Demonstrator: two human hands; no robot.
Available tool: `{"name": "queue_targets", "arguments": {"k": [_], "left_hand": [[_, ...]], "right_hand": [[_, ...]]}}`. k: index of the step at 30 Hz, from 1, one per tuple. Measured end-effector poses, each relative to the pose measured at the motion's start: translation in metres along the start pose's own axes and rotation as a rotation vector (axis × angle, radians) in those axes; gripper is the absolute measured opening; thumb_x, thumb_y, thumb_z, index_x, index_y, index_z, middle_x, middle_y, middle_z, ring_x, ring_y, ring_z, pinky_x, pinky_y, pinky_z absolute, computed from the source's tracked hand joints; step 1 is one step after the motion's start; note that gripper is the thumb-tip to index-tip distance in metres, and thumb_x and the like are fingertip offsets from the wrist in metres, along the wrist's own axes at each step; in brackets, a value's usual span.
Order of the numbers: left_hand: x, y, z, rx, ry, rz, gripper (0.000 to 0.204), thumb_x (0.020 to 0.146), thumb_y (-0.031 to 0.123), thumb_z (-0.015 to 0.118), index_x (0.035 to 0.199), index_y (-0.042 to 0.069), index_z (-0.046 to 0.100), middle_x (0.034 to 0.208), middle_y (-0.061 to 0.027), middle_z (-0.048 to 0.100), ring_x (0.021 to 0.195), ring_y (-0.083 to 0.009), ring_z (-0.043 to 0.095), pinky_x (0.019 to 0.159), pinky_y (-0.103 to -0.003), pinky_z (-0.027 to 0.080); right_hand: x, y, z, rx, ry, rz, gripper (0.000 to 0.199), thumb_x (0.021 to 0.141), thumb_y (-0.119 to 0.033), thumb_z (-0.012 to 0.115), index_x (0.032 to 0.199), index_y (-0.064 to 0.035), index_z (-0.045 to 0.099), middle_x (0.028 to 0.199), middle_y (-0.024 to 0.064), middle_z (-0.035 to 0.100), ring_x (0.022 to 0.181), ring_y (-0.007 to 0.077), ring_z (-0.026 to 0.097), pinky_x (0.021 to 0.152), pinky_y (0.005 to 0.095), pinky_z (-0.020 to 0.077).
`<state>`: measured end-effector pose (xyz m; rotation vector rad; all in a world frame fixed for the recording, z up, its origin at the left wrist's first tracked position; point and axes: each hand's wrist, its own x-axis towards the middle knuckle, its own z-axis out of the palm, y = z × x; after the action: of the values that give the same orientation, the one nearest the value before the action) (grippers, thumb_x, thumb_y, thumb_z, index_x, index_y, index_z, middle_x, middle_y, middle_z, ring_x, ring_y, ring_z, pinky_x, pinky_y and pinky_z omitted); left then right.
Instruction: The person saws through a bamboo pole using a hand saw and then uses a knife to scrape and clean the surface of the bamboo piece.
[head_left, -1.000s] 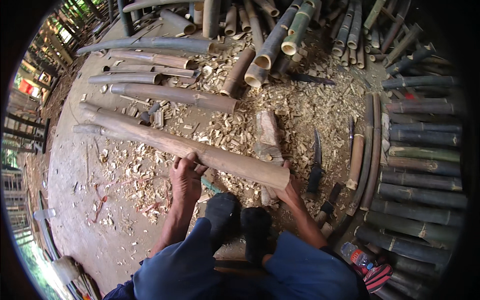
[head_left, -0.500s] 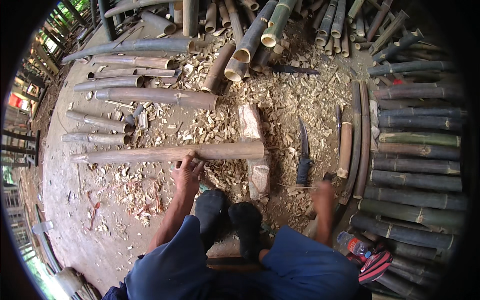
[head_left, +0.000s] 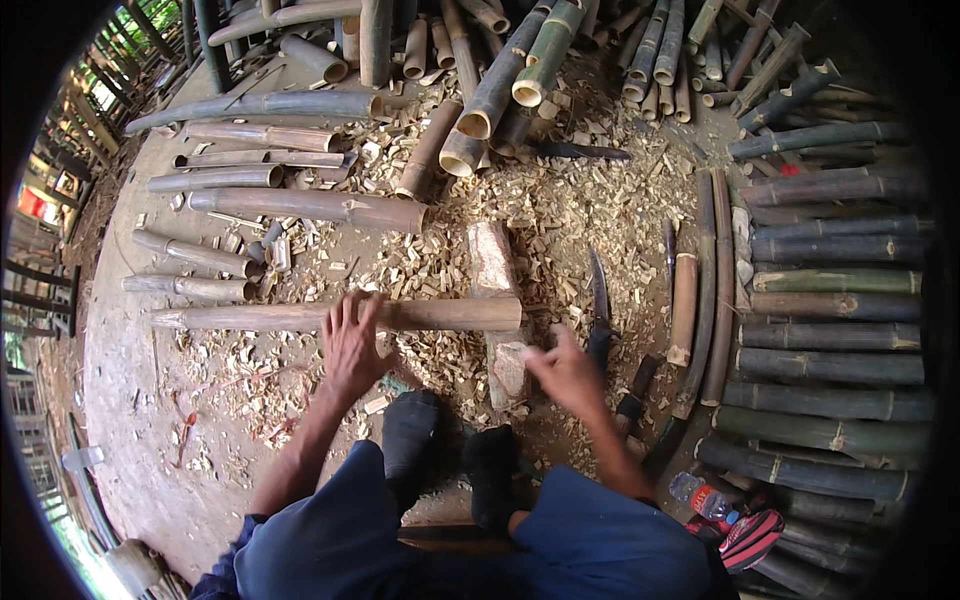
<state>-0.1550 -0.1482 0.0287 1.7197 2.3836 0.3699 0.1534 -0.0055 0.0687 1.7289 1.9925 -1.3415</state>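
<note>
— Where are the hands?

— The left hand [head_left: 352, 343] lies flat, fingers spread, pressing on a long, pale brown bamboo pole [head_left: 335, 316] that runs crosswise in front of the person. It holds the pole down without closing round it. The forearm comes up from the lower edge, nearly straight.

— And the other?

— The right hand [head_left: 566, 372] hangs loosely open, holding nothing, just beside a dark-bladed knife with a dark handle [head_left: 599, 305] that lies on the ground. It looks blurred, so I cannot tell if a fingertip touches the handle.

— What carries the pole?

— Its right end rests across a weathered wooden chopping block [head_left: 497, 290] lying lengthwise away from the person. The rest sits over a floor of packed earth [head_left: 140, 410] strewn with pale bamboo shavings and chips [head_left: 430, 270].

— The person?

— Seated, in dark blue trousers, with two feet in black footwear [head_left: 452, 450] set close together just below the block.

— And around them?

— Grey-green bamboo poles stacked in rows [head_left: 830, 330] on the right, more cut bamboo tubes piled [head_left: 500, 80] at the far side, several split grey lengths [head_left: 250, 200] on the left. A plastic bottle with a red cap [head_left: 700, 495] lies near the right knee.
</note>
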Motion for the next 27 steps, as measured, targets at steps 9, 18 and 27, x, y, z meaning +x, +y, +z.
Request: {"name": "queue_targets", "arguments": {"k": [9,18,27], "left_hand": [[0.032,-0.059,0.004,-0.171,-0.157,0.238,0.046,0.063,0.011,0.084,0.106,0.007,0.069,0.104,-0.0101,0.067,0.106,-0.0330,0.061,0.100,-0.045,0.049],[0.023,-0.056,0.001,-0.013,-0.369,0.242,0.079,0.060,0.019,0.086,0.133,0.012,0.055,0.121,-0.0115,0.066,0.119,-0.0307,0.060,0.105,-0.046,0.043],[0.038,-0.064,0.023,0.008,-0.504,0.245,0.028,0.080,0.013,0.080,0.098,0.012,0.059,0.083,-0.0080,0.066,0.076,-0.0253,0.065,0.068,-0.044,0.050]], "right_hand": [[0.009,0.006,0.090,-0.166,0.095,-0.257,0.104,0.077,-0.055,0.081,0.133,0.0119,0.025,0.096,0.0398,0.066,0.090,0.0521,0.070,0.084,0.0537,0.0584],[0.001,0.025,0.051,-0.007,0.115,-0.064,0.069,0.093,-0.055,0.069,0.128,0.0016,0.052,0.082,0.0117,0.067,0.075,0.0304,0.067,0.071,0.0469,0.0551],[0.058,0.140,-0.029,-0.111,0.328,-0.027,0.081,0.082,-0.039,0.085,0.139,0.0007,0.043,0.136,0.0292,0.058,0.128,0.0416,0.057,0.100,0.0503,0.0502]]}}
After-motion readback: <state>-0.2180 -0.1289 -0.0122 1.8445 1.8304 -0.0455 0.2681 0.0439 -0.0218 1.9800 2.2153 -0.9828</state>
